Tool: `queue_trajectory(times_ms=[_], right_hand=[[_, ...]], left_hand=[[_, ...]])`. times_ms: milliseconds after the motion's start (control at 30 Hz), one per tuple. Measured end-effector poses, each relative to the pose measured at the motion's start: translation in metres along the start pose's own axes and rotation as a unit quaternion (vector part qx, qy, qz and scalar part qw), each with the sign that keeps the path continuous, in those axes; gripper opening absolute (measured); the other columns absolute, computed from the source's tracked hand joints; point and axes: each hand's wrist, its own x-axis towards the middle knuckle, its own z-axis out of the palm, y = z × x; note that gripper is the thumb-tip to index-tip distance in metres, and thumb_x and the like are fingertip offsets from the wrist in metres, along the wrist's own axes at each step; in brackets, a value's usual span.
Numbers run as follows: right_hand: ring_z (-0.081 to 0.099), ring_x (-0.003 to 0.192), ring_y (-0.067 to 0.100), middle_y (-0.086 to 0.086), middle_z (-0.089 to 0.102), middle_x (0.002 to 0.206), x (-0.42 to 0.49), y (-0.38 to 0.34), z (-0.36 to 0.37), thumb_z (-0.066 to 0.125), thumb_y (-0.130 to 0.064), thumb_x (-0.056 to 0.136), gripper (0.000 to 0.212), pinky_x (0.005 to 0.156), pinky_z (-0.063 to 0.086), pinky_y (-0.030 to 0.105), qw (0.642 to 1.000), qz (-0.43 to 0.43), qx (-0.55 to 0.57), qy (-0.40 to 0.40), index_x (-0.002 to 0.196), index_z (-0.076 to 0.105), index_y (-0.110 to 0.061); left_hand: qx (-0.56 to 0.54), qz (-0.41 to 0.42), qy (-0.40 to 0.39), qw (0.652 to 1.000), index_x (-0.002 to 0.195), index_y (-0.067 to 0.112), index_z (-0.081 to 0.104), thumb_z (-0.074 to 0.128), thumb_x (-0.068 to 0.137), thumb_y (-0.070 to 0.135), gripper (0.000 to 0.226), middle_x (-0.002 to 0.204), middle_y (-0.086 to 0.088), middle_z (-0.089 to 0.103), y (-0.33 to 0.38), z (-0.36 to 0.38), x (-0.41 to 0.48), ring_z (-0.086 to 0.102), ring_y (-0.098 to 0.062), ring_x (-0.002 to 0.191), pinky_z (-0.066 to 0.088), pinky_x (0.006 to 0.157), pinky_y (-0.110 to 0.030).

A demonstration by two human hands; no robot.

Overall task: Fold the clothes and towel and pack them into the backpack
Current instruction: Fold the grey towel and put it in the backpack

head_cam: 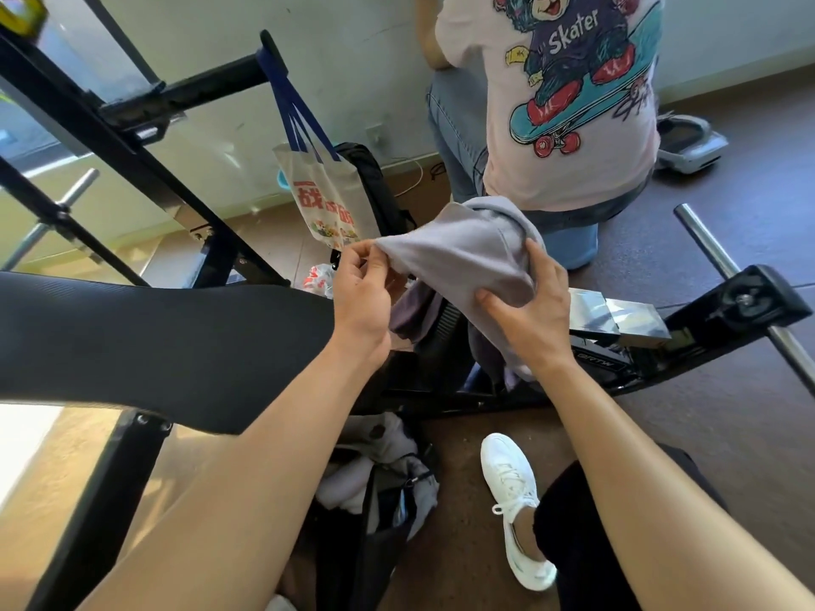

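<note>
The garment [458,253] stretched crosswise: left hand [361,293] pinched a corner, right hand [529,319] clutched its edge; the backpack [379,522] lay on the floor [714,434] below them.

Two bare hands: one left hand [361,293], one right hand [529,319]. One lavender-grey soft cloth garment [463,253]. One open black fabric backpack [383,518]. One white laced sneaker [511,491]. One pale printed blue-handled tote bag [326,196].

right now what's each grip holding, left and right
Left grip: pinching the edge of the grey garment.
Right grip: curled round the same garment.
</note>
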Motion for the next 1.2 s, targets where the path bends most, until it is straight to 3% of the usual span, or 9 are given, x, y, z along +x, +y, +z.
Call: queue_trajectory(times_ms=[133,367,467,600,767,833,900,1033,1200], right_hand=[[0.04,0.135,0.012,-0.006,0.038,0.144,-0.004,-0.005,-0.004,0.069,-0.013,0.08,0.078,0.117,0.038,0.043,0.998,0.019,0.056,-0.02,0.149,0.042,-0.037],[0.048,0.132,0.016,-0.002,0.046,0.145,0.0,-0.003,0.0,0.07,-0.035,0.085,0.07,0.114,0.041,0.038,0.996,0.062,0.068,-0.005,0.149,0.042,-0.03],[0.044,0.121,0.013,0.006,0.045,0.14,-0.001,-0.005,0.005,0.073,-0.027,0.09,0.071,0.103,0.036,0.024,0.998,0.06,0.013,0.025,0.151,0.038,-0.019],[0.056,0.111,0.016,0.004,0.058,0.126,-0.002,-0.006,0.004,0.074,-0.026,0.089,0.054,0.102,0.047,0.033,0.995,0.058,0.015,0.083,0.138,0.051,-0.016],[0.061,0.089,0.014,-0.005,0.065,0.098,-0.008,-0.008,-0.001,0.07,-0.018,0.091,0.021,0.086,0.054,0.036,0.987,-0.048,-0.014,0.153,0.111,0.065,-0.016],[0.058,0.088,0.006,-0.002,0.065,0.098,-0.013,-0.014,0.003,0.072,-0.013,0.09,0.018,0.083,0.05,0.021,0.982,-0.147,-0.011,0.114,0.108,0.069,-0.012],[0.057,0.095,-0.002,0.0,0.063,0.103,-0.022,-0.019,0.011,0.074,-0.008,0.089,0.021,0.087,0.047,0.012,0.974,-0.226,0.012,0.004,0.11,0.073,-0.007],[0.058,0.115,0.012,-0.006,0.069,0.121,-0.034,-0.022,0.022,0.077,-0.015,0.087,0.027,0.1,0.05,0.031,0.957,-0.236,-0.007,-0.167,0.114,0.077,-0.018],[0.048,0.122,0.014,-0.012,0.064,0.129,-0.021,-0.016,0.015,0.063,-0.029,0.084,0.034,0.107,0.037,0.032,0.97,-0.218,-0.062,-0.083,0.115,0.076,-0.025]], left_hand=[[-0.088,-0.044,0.046,0.994,0.097,0.013,0.055,0.043,0.11,0.015,0.018,0.097,-0.008,0.066,-0.01,-0.019,-0.012,0.067,-0.017,0.086,0.058,0.074,-0.027],[-0.211,-0.116,0.131,0.962,0.124,0.013,0.053,0.038,0.111,0.022,0.021,0.115,-0.01,0.067,-0.015,-0.055,-0.024,0.067,-0.029,0.108,0.059,0.085,-0.046],[-0.186,-0.156,0.099,0.965,0.129,0.008,0.056,0.036,0.111,0.024,0.031,0.12,-0.015,0.07,-0.016,-0.052,-0.027,0.069,-0.032,0.11,0.058,0.093,-0.053],[-0.133,-0.151,0.094,0.975,0.129,0.003,0.061,0.041,0.107,0.022,0.035,0.117,-0.014,0.071,-0.014,-0.041,-0.025,0.069,-0.028,0.108,0.061,0.077,-0.038],[0.079,-0.007,-0.016,0.997,0.109,0.017,0.069,0.06,0.083,0.051,0.043,0.093,0.007,0.064,-0.014,-0.04,-0.029,0.061,-0.009,0.091,0.049,0.084,-0.025],[0.216,0.055,-0.1,0.97,0.118,0.023,0.066,0.069,0.075,0.053,0.053,0.084,0.011,0.061,-0.019,-0.039,-0.034,0.058,-0.003,0.078,0.048,0.074,-0.017],[0.234,0.04,-0.137,0.962,0.123,0.032,0.065,0.074,0.074,0.052,0.053,0.092,0.01,0.067,-0.024,-0.035,-0.034,0.064,-0.004,0.088,0.05,0.079,-0.017],[0.087,-0.076,-0.162,0.98,0.134,0.022,0.062,0.075,0.084,0.052,0.06,0.124,-0.01,0.07,-0.034,-0.021,-0.021,0.066,-0.031,0.118,0.053,0.101,-0.046],[0.119,-0.096,-0.013,0.988,0.106,0.011,0.068,0.063,0.099,0.021,0.013,0.099,-0.01,0.071,-0.043,-0.006,-0.007,0.066,-0.027,0.096,0.055,0.085,-0.04]])
